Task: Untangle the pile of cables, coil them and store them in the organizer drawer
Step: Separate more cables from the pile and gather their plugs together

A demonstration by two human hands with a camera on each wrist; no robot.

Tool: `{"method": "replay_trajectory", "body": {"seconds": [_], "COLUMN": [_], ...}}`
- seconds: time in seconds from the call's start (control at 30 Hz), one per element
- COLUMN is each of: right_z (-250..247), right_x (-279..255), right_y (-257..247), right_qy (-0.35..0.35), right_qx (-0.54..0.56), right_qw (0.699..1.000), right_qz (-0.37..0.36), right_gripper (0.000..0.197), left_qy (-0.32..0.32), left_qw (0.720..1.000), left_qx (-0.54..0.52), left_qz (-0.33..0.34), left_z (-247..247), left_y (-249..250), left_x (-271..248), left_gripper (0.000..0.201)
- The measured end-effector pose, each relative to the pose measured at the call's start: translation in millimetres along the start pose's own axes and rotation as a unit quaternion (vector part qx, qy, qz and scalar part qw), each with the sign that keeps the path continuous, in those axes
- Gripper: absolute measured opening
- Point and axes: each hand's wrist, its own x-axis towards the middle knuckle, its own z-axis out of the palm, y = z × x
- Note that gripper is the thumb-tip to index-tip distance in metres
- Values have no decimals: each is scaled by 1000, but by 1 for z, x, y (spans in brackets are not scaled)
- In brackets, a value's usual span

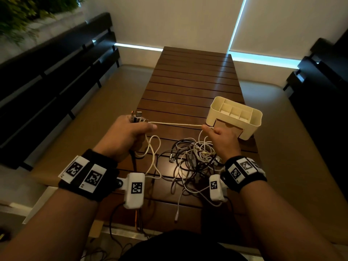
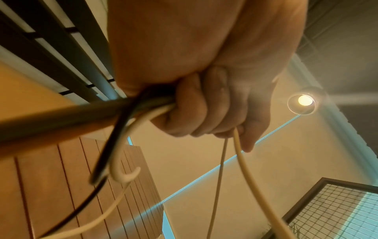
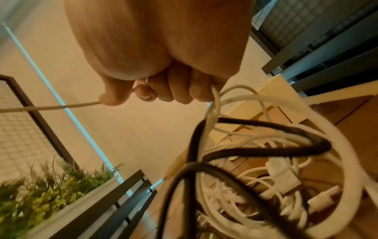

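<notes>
A tangle of black and white cables (image 1: 194, 159) lies on the slatted wooden table (image 1: 188, 85) under my right wrist. My left hand (image 1: 131, 132) grips a bunch of cable ends, their USB plugs (image 1: 137, 117) sticking up from the fist. A cream cable (image 1: 175, 124) runs taut from that fist to my right hand (image 1: 220, 137), which pinches it between thumb and forefinger. In the left wrist view the fingers (image 2: 196, 113) curl round black and cream cables. The right wrist view shows the cream cable (image 3: 51, 107) leaving the thumb and the tangle (image 3: 266, 161) hanging below. The cream organizer (image 1: 235, 117) stands at the right.
The organizer's top has several open compartments and a drawer front (image 1: 226, 129) facing me. Dark benches (image 1: 47, 91) flank the table on the left and right (image 1: 320, 81). A planter with green plants (image 1: 28, 14) is at the upper left. The table's far half holds nothing.
</notes>
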Motion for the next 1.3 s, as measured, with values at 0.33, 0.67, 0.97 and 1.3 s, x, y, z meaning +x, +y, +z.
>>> {"method": "replay_trajectory", "body": {"seconds": [0.33,0.67,0.97,1.3], "right_z": [-6,-7,9,0], "right_x": [0,-6,-16,-34], "right_y": [17,13,6,-9], "right_qy": [-52,-31,-36,-320], "right_qx": [30,-50,-80,-233], "right_qw": [998,998,993,898], "right_qz": [31,32,74,193], "right_gripper": [29,67,58,98], "left_qy": [37,77,79,37], "left_qw": [999,995,995,999], "left_qx": [-25,-49,-35,15], "left_qz": [21,32,54,30], "left_z": [-23,-49,-51,-72], "left_y": [0,-3,-7,4], "left_x": [-3,-12,-8,-19], "left_gripper": [49,44,50,43]}}
